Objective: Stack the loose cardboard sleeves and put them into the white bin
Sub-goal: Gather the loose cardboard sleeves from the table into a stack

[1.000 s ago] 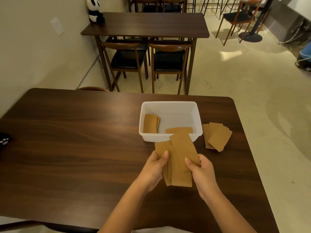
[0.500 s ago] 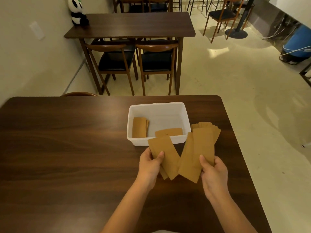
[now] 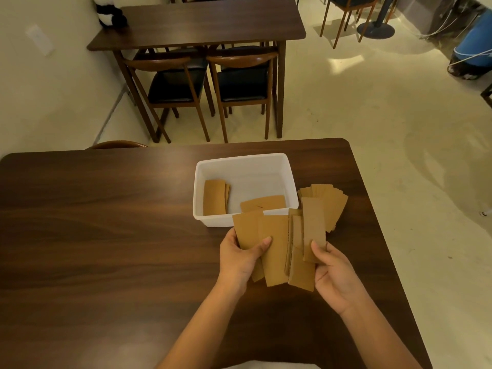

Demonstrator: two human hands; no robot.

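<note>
on the dark wooden table (image 3: 106, 235), the left hand (image 3: 241, 258) pinches a fan of flat brown cardboard sleeves (image 3: 274, 243) with thumb on top, just in front of the white rectangular plastic bin (image 3: 246, 161). more sleeves lie inside the bin. the right hand (image 3: 334, 272) grips narrower sleeves (image 3: 314, 227), touching the left bunch. beside the bin's right wall rests another loose sleeve pile (image 3: 334, 206).
</note>
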